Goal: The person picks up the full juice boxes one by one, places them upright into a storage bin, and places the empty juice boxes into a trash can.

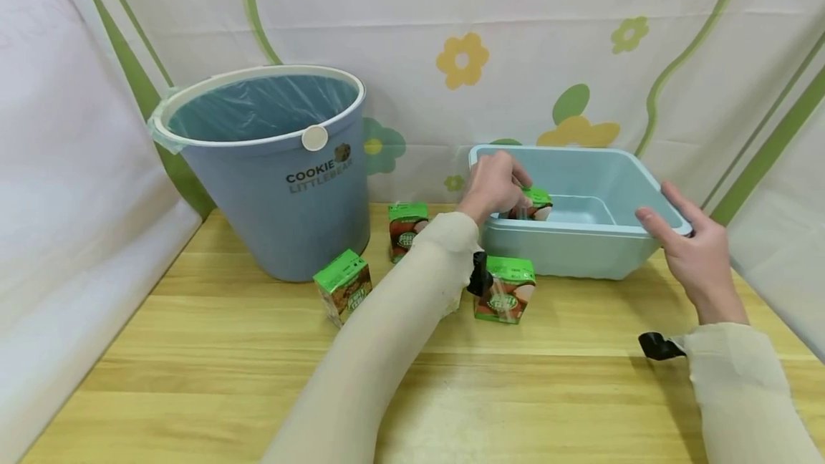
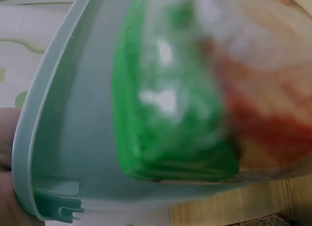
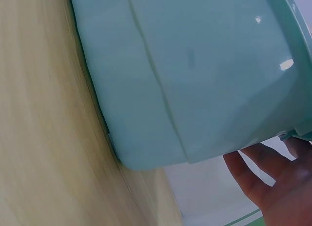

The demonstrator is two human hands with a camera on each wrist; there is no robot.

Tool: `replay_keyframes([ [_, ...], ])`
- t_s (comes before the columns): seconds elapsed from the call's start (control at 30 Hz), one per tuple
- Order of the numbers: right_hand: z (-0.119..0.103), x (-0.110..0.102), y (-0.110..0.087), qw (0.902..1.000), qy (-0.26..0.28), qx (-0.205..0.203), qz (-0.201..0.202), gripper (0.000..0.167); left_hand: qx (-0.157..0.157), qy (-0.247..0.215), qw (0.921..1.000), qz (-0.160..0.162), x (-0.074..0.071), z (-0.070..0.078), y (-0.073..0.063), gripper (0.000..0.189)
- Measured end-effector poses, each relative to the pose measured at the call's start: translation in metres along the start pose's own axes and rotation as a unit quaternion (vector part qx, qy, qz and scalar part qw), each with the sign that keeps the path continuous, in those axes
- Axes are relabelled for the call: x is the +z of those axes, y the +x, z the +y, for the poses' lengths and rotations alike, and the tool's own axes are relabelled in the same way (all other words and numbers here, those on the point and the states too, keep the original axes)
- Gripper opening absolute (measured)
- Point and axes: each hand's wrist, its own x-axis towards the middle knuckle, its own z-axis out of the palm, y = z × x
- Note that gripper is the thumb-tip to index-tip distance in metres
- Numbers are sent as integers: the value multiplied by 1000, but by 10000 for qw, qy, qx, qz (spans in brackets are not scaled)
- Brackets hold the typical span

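Note:
My left hand (image 1: 495, 185) reaches over the left side of a light blue plastic bin (image 1: 567, 253) and holds a small green-topped juice box (image 1: 536, 205) inside it. Close up in the left wrist view, that juice box (image 2: 170, 104) looks blurred, with a shiny clear layer on its surface. My right hand (image 1: 699, 256) grips the bin's right rim, thumb over the edge and fingers on the outside. In the right wrist view its fingers (image 3: 253, 172) touch the bin's outer wall (image 3: 195, 80).
More juice boxes stand on the wooden table (image 1: 490, 399): one in front of the bin (image 1: 505, 288), one at the back (image 1: 407, 226), one farther left (image 1: 344, 283). Another is mostly hidden behind my left forearm. A tall blue bucket (image 1: 290, 213) with a clear liner stands at left.

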Motion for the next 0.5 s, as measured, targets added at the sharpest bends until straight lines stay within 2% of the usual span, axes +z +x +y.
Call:
replay_keyframes([
  [0.13,-1,0,0,10000,12,-18,4,68,19,197,9997,-166,-1,-1,1,31],
  [0.23,-1,0,0,10000,-9,-39,10,68,64,145,9998,-126,-1,-2,1,28],
  [0.4,-1,0,-1,10000,-5,-70,2,67,188,-484,9986,14,-4,-5,-2,24],
  [0.5,0,-1,-3,10000,47,-34,-7,67,278,-1048,9941,9,-6,-7,-5,23],
])
